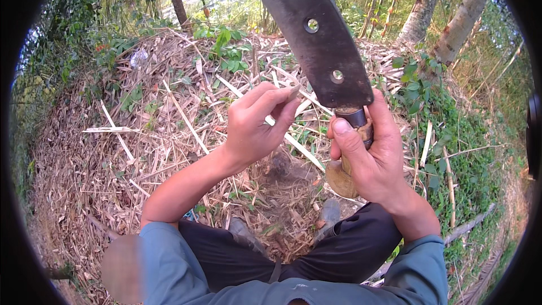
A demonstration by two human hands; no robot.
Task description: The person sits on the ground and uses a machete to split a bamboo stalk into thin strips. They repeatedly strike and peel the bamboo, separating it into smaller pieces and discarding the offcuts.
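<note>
My right hand [375, 155] is wrapped round the wooden handle of a machete [322, 51], just below its dark collar. The broad dark blade points up and away, tilted to the left, with three round holes along it. Its top runs out of the picture. Below my fingers the rounded butt of the handle shows. To the left of the blade, my left hand [254, 121] is raised with thumb and forefinger pinched together. A small greyish-brown sliver [295, 91] seems to stick out between those fingertips, too small to name surely. The pinch is apart from the blade.
Dry leaves and litter [113, 152] cover the sloping ground, with pale split sticks [183, 113] scattered over it. Between my boots lies a patch of brown shavings [288, 214]. Green plants [468, 152] grow on the right. Tree trunks [426, 3] stand behind.
</note>
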